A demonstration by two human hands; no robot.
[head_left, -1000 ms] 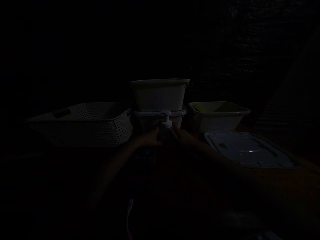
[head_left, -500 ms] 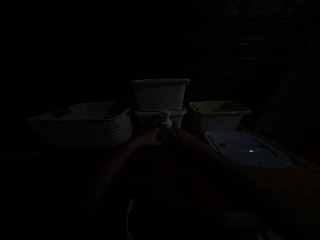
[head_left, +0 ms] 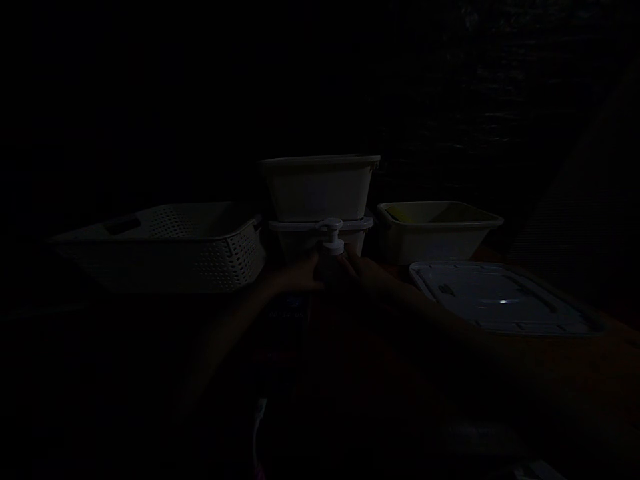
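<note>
In very dim light, a pump bottle [head_left: 333, 247] with a white pump head stands upright in the middle of the view. My left hand [head_left: 303, 272] is closed around its left side, and my right hand [head_left: 364, 272] grips it from the right. The bottle's body is mostly hidden by my hands and the dark. Just behind it are a white upper tub [head_left: 317, 190] and a lidded lower tub [head_left: 295, 241] stacked together.
A white perforated basket [head_left: 165, 263] stands on the left. To the right are a white tub [head_left: 435, 243] with something yellow inside and a flat lid [head_left: 485, 293] on the table [head_left: 590, 360]. A white cable end [head_left: 259, 417] lies near the front.
Both hands stay on the pump bottle, and nothing is seen to move apart from a very slight shift of the view.
</note>
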